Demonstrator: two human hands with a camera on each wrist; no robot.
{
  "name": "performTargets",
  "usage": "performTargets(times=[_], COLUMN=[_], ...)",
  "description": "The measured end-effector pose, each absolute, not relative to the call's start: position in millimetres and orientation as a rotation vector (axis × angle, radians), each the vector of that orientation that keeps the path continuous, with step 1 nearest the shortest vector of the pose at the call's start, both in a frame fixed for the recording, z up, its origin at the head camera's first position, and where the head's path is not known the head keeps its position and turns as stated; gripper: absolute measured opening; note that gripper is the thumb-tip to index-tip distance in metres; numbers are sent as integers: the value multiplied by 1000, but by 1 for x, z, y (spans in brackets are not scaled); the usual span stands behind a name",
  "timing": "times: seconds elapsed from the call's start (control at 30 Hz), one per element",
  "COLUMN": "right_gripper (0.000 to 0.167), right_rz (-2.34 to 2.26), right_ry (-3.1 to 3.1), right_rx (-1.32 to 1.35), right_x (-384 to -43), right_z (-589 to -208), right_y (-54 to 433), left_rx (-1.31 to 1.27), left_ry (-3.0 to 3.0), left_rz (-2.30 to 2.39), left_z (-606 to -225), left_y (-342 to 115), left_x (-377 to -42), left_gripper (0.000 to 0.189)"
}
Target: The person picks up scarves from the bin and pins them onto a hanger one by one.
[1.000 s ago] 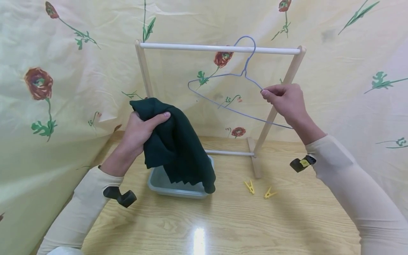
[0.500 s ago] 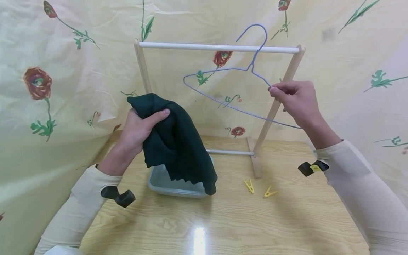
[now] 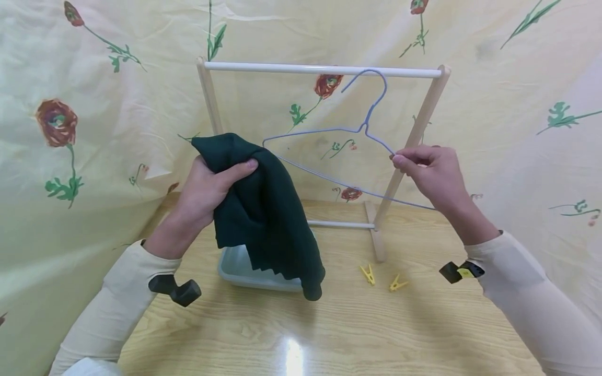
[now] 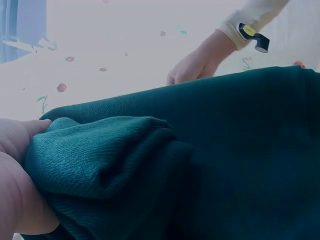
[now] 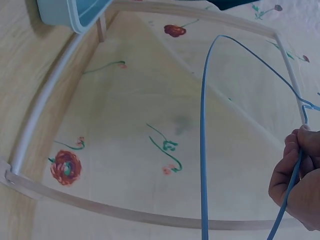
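Observation:
My left hand [image 3: 202, 188] grips a dark green cloth [image 3: 268, 209], thumb on top, and the cloth hangs in folds with a zigzag lower edge. In the left wrist view the bunched cloth [image 4: 110, 155] fills most of the picture. On the right, my right hand [image 3: 430, 175] pinches the sloping shoulder of a blue wire hanger [image 3: 329, 130] between thumb and fingers. The hanger's hook lies just below the rack's top bar in the head view, and its left end meets the cloth's outline. From the right wrist, the hanger [image 5: 203, 125] shows as a bare wire loop.
Behind the hands stands a rack with a white top bar [image 3: 282, 68] and wooden legs. A pale plastic tub [image 3: 258, 282] sits partly hidden under the cloth. Two yellow clothespins [image 3: 368, 274] lie on the wooden tabletop [image 3: 226, 334]. Flowered fabric [image 3: 494, 130] covers the walls.
My right hand first moved up and right, lifting the hanger's hook off the bar, then came down with the hanger below it. The left hand and cloth shifted only slightly.

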State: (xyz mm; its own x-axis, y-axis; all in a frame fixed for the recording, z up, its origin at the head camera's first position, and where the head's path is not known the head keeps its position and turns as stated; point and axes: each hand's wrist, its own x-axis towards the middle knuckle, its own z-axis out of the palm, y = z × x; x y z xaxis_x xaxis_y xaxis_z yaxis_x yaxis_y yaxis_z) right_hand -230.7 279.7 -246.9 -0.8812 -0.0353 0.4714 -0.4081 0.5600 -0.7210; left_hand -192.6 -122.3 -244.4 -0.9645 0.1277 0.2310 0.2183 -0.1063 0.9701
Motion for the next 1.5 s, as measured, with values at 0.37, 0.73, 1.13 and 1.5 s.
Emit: performTargets(times=[0.37, 0.73, 1.13, 1.5], right_gripper=[17, 15, 16, 20], right_rz=[1286, 1340, 1379, 1404], right_ry=[-2399, -2424, -2474, -2546], right_rx=[480, 536, 565, 545], right_x=[-225, -225, -223, -223], right_z=[-269, -289, -302, -316], right_y=[271, 260, 251, 242], left_rx=[-458, -512, -510, -487], left_ry=[-2063, -2053, -2036, -1916], left_rz=[-2238, -2220, -2211, -2249], left_z=[-234, -223, -213, -199], left_y=[-112, -100, -88, -72], left_x=[-188, -186, -190, -195], left_gripper=[19, 24, 27, 27])
